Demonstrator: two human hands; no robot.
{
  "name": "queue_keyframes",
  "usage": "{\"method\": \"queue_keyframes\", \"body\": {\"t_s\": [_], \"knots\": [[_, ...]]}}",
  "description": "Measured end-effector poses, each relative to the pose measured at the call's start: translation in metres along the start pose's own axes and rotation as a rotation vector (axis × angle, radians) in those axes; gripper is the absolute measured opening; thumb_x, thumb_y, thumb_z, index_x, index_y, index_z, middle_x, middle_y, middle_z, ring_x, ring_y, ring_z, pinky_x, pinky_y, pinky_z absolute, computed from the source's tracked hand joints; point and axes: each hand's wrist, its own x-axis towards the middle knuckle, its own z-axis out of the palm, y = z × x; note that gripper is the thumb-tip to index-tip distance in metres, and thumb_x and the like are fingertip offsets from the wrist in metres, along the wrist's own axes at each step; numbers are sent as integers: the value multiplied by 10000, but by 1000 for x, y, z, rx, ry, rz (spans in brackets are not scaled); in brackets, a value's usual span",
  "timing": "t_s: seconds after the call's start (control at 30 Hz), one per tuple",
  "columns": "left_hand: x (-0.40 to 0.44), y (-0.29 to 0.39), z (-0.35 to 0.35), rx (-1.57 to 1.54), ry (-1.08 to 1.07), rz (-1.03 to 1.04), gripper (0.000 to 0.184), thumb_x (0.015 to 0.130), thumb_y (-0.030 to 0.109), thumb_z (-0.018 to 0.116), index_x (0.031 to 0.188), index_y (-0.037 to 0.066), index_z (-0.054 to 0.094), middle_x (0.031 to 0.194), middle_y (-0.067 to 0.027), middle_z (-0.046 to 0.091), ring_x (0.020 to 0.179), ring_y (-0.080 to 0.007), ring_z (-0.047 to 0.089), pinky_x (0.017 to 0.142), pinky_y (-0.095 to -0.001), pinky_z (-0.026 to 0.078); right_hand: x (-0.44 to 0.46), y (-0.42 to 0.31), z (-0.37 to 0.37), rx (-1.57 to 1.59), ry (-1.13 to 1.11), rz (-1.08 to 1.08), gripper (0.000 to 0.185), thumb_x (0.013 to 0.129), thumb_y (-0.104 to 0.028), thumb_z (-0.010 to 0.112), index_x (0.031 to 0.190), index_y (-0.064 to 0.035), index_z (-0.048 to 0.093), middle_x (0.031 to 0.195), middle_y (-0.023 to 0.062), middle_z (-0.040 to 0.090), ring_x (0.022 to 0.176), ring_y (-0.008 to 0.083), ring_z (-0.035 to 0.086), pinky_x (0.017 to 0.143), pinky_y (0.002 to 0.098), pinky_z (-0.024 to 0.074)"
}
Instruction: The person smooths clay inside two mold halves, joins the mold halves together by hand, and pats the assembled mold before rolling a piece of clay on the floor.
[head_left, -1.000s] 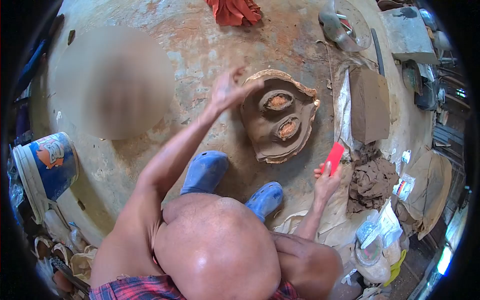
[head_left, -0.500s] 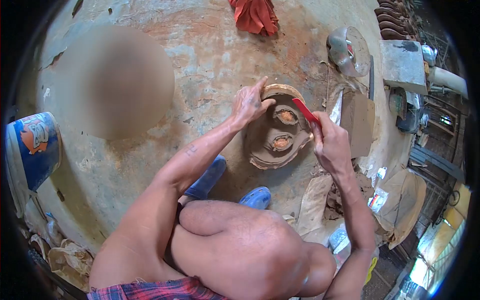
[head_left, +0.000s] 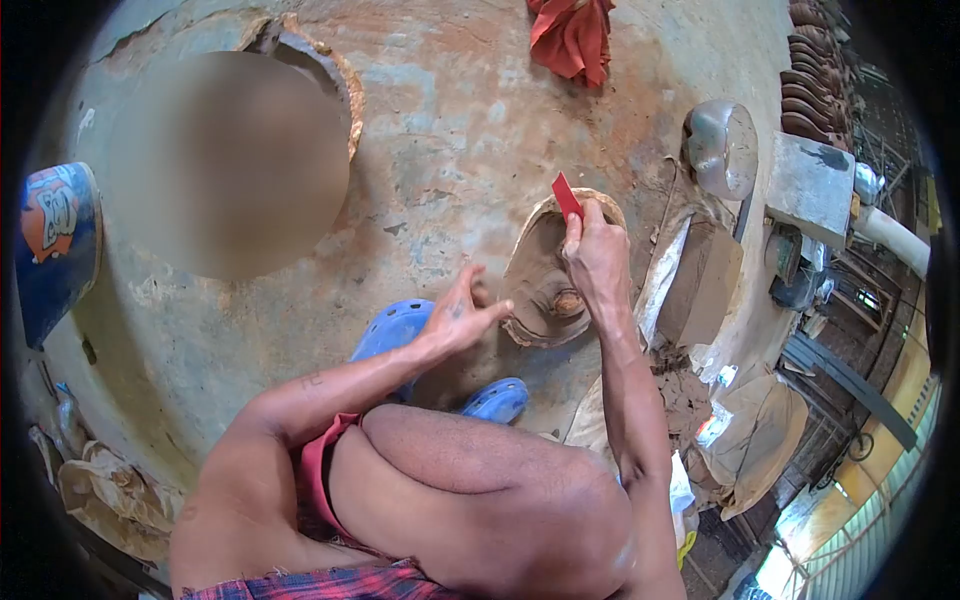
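Observation:
My right hand (head_left: 597, 250) grips a flat red scraper (head_left: 567, 196) above the far rim of a clay-lined mould (head_left: 532, 275). Inside the mould the dark clay has a raised ring round an orange-brown centre (head_left: 567, 302); the other ring is hidden under my right hand. My left hand (head_left: 465, 317) is empty, its fingers spread, just off the mould's near left edge. The mould lies on the floor beyond my blue clogs (head_left: 497, 400).
A second mould (head_left: 354, 95) shows at the upper left beside a blurred area. A red cloth (head_left: 572, 40), a metal basin (head_left: 722, 150), a clay block (head_left: 708, 285) and a clay heap (head_left: 680, 405) stand to the right. A blue bucket (head_left: 60, 250) is at the left.
My right hand has carried the red scraper leftward over the mould. My left hand has left the far rim and come back toward me. The view has shifted, showing the second mould.

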Motion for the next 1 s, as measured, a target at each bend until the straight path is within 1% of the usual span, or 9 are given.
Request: {"method": "queue_keyframes", "body": {"t_s": [0.07, 0.17, 0.2, 0.33, 0.4, 0.6, 0.73, 0.8, 1.0], "knots": [[-13, -10, 8, -415, -252, -240, 1015, 911, 334, 812, 1669, 102, 178, 1417, -207, 599, 1129, -317, 672, 944, -425, 575, 4, 0, 6, -137, -36, 3, 200, 1023, -192, 566, 1036, -1, 627, 774, 299, 706, 755, 502, 714, 678, 601, 561], [-17, 28, 5, -473, -307, -510, 978, 947, 251, 775, 1681, 116, 142, 1482, -185, 555, 1146, -325, 667, 971, -401, 568, 5, -11, 11, -234, -57, 15, 207, 999, -170, 567, 1025, 25, 633, 777, 310, 707, 761, 496, 722, 698, 591, 577], [-13, 19, 15, -556, -298, -505, 939, 976, 150, 721, 1692, 136, 113, 1488, -173, 551, 1163, -271, 665, 987, -380, 564, 5, -13, 15, -244, -50, 18, 207, 999, -172, 578, 993, 28, 631, 774, 335, 688, 761, 505, 712, 704, 598, 563], [-6, -4, 27, -769, -348, -414, 864, 968, 130, 715, 1674, 116, 217, 1462, -159, 569, 1152, -228, 657, 930, -322, 578, 4, -13, 22, -255, -98, 12, 215, 987, -173, 586, 968, 34, 642, 788, 336, 689, 770, 520, 705, 717, 604, 559], [-5, -8, 29, -752, -319, -405, 955, 975, 58, 688, 1697, 132, 67, 1442, -143, 577, 1161, -221, 666, 971, -359, 581, 5, -13, 24, -250, -125, 18, 220, 967, -167, 595, 944, 44, 651, 798, 336, 690, 781, 529, 700, 732, 609, 556], [-6, -13, 31, -856, -311, -394, 990, 936, -72, 666, 1689, 98, 48, 1349, -118, 627, 1132, -205, 672, 1008, -331, 595, 3, -20, 23, -273, -233, -8, 191, 907, -136, 619, 935, 47, 670, 837, 340, 692, 823, 521, 704, 755, 589, 560], [-8, -13, 30, -887, -322, -386, 1000, 934, -74, 668, 1689, 93, 36, 1287, -113, 663, 1109, -204, 682, 983, -334, 607, -10, -21, 32, -252, -321, -21, 203, 866, -120, 631, 957, 45, 707, 889, 350, 694, 859, 510, 709, 791, 580, 565], [-9, -13, 33, -928, -262, -385, 979, 912, -68, 681, 1684, 70, 95, 1159, -100, 721, 997, -172, 703, 870, -290, 620, -22, -24, 33, -242, -376, -17, 215, 856, -118, 635, 978, 39, 715, 883, 344, 697, 861, 508, 710, 797, 579, 566], [-4, -23, 41, -984, -266, -343, 956, 880, -61, 702, 1661, 45, 160, 1076, -99, 720, 1002, -189, 705, 870, -299, 616, -51, -42, 25, -279, -678, 13, 238, 750, -163, 735, 899, 18, 775, 902, 322, 721, 876, 470, 733, 827, 541, 586]]}}
